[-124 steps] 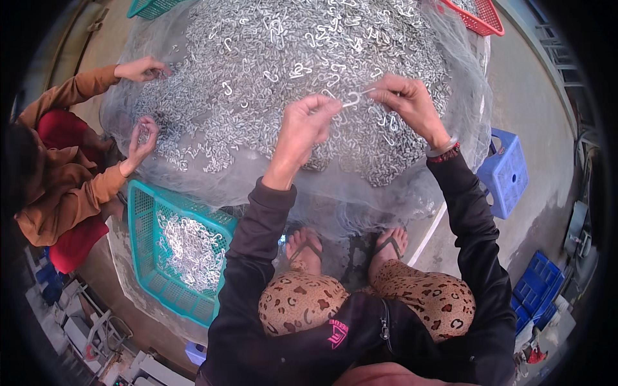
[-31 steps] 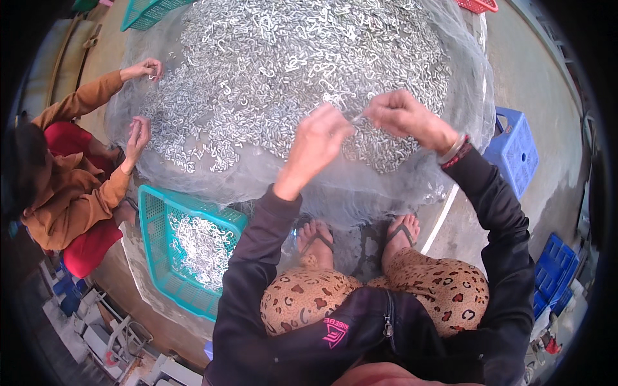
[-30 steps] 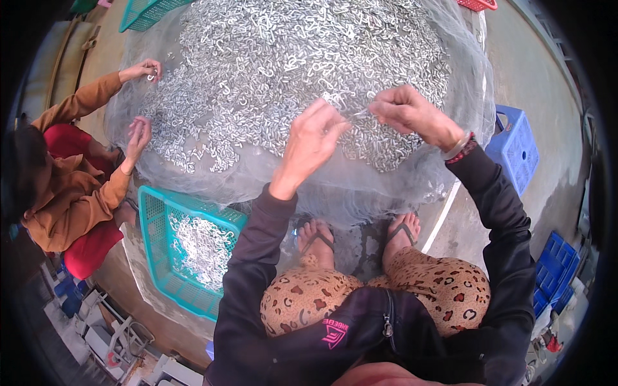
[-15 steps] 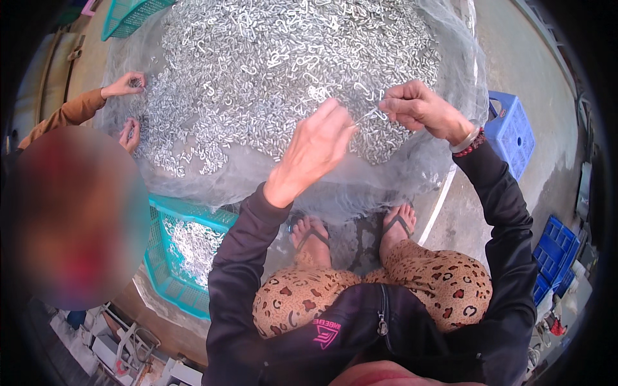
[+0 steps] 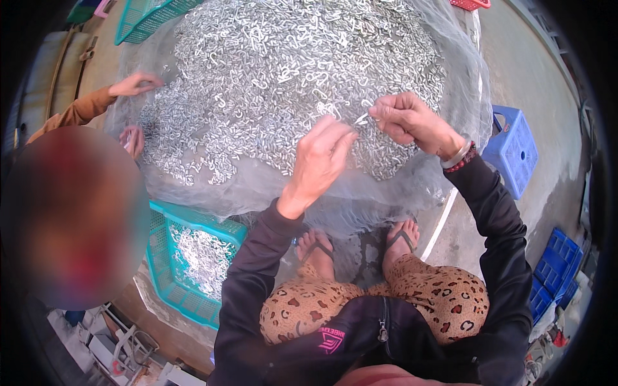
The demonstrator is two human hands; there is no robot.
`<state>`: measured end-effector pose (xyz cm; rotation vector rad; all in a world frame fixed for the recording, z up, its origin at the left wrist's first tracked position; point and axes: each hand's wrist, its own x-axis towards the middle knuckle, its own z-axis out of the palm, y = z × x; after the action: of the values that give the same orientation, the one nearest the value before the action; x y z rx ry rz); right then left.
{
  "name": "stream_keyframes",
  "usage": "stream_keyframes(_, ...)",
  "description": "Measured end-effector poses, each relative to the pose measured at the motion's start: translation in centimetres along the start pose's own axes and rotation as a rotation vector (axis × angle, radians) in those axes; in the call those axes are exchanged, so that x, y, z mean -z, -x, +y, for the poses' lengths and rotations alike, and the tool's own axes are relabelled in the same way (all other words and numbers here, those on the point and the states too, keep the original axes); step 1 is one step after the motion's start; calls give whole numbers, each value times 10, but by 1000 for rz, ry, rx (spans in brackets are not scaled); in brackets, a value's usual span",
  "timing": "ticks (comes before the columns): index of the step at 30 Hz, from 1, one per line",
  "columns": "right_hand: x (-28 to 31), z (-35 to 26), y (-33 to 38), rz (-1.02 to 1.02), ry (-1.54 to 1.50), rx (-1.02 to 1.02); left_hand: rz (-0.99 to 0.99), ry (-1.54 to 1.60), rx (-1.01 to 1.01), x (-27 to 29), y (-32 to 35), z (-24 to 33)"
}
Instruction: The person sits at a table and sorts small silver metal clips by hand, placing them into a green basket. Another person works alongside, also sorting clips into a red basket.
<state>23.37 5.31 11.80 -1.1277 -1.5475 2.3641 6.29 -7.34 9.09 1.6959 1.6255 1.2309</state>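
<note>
My right hand [image 5: 412, 122] is closed in a pinch, with a small silver metal hook [image 5: 362, 119] at its fingertips. Close beside it, my left hand [image 5: 320, 157] has its fingers drawn together; its fingertips nearly meet the hook, and what they hold is too small to make out. Both hands hover above a wide spread of small silver metal pieces [image 5: 257, 116]. Larger, brighter hook-shaped pieces are scattered among them. Under the heap lies a sheer grey mesh net [image 5: 309, 201], bunched along the near edge.
At left, another person's hand [image 5: 136, 84] reaches over the heap. A teal basket [image 5: 183, 293] of pale hooks stands near my left arm. Another teal basket [image 5: 132, 26] is at the far left. A blue plastic stool [image 5: 515, 154] and blue crates [image 5: 555, 264] stand at right.
My left hand has shifted slightly down, and the right has drawn a little nearer to it. The hook between them has turned. The other person's far hand has opened out over the heap.
</note>
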Motion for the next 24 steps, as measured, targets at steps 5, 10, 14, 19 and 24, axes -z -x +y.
stream_keyframes(5,2,-11,-1,-23,521,188,8,-282,-165,4,2,-6)
stream_keyframes(10,5,-26,0,-55,232,48,159,-157,-181,11,-4,-10)
stream_keyframes(14,1,-22,-2,-197,111,-42,246,-42,-179,15,-12,-2)
stream_keyframes(19,12,-25,6,-93,531,331,-81,-302,-223,21,-13,7)
stream_keyframes(24,4,-34,13,-98,231,38,38,-242,-210,27,-7,9)
